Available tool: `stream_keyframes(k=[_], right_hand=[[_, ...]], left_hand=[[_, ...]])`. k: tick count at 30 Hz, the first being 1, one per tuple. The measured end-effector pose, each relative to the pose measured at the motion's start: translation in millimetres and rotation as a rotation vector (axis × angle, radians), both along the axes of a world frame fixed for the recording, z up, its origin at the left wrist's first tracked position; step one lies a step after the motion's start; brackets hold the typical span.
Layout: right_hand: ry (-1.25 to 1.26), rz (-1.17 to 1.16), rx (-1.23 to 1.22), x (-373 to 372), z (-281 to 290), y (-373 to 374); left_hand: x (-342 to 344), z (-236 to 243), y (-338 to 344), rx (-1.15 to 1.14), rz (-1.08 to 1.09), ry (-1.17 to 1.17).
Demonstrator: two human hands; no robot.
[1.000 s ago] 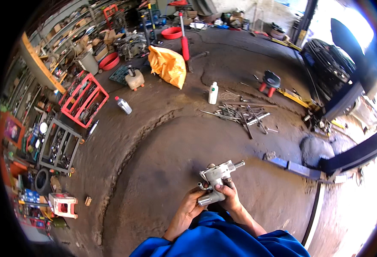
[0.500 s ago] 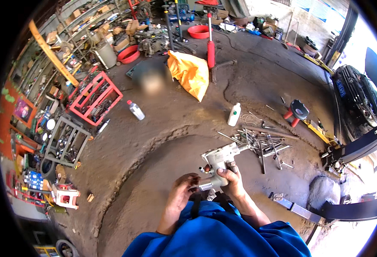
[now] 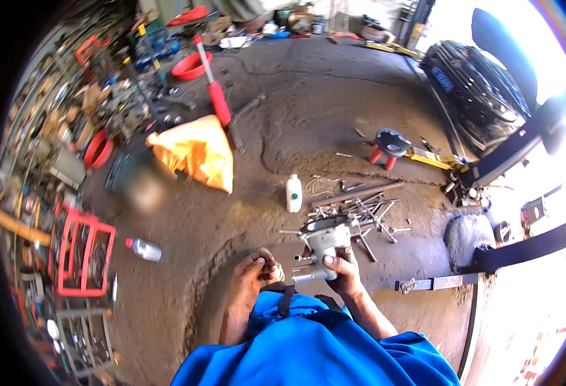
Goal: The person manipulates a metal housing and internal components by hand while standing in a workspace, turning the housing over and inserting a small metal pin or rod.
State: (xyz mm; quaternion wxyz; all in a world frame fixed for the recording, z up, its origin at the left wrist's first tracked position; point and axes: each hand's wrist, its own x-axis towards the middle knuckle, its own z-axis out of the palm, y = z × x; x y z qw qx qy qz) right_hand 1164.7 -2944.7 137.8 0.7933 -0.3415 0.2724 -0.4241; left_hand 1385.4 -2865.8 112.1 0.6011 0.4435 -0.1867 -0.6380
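My right hand is wrapped round a silver-grey air impact wrench, held in front of my blue clothing. The wrench's nose points right, over a pile of metal tools on the floor, and its lower end is toward my left hand. My left hand is apart from the wrench, just left of it, with the fingers curled and thumb and fingertips together. Whatever may be in that pinch is too small or hidden to name. Past the wrench, a white bottle with a green mark stands upright.
A clear bottle with a red cap lies at left, near a red rack. An orange sack and a red jack are farther off. A stool with red legs, lift arms and a black car are at right.
My left hand has come away from the wrench's lower end and moved left. The view has turned right, so the floor things appear shifted leftward. My right hand still holds the wrench.
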Motion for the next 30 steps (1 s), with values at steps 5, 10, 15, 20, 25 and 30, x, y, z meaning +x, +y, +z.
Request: stream_keyframes(k=[5,10,15,20,25,30], right_hand=[[-0.03,-0.161,-0.086,45.7,20.5,-75.3],[-0.037,-0.222,-0.106,84.4,25.7,-134.4],[-0.139,-0.136,-0.066,140.9,37.1,-221.6],[-0.157,-0.024,-0.062,187.6,31.8,-345.4],[-0.144,0.053,-0.117,237.1,3.1,-501.5],[-0.324,0.057,0.158,284.8,-9.0,-664.9]], left_hand=[[73.7,46.9,-144.9,-0.171,-0.213,-0.2],[114.6,100.8,-234.4,-0.365,-0.215,-0.307],[143.9,110.5,-308.1,-0.513,-0.134,-0.329],[183.9,108.2,-418.6,-0.552,-0.212,-0.34],[225.3,62.6,-570.6,-0.521,-0.151,-0.291],[272.8,-4.7,-720.8,-0.303,0.003,-0.449]])
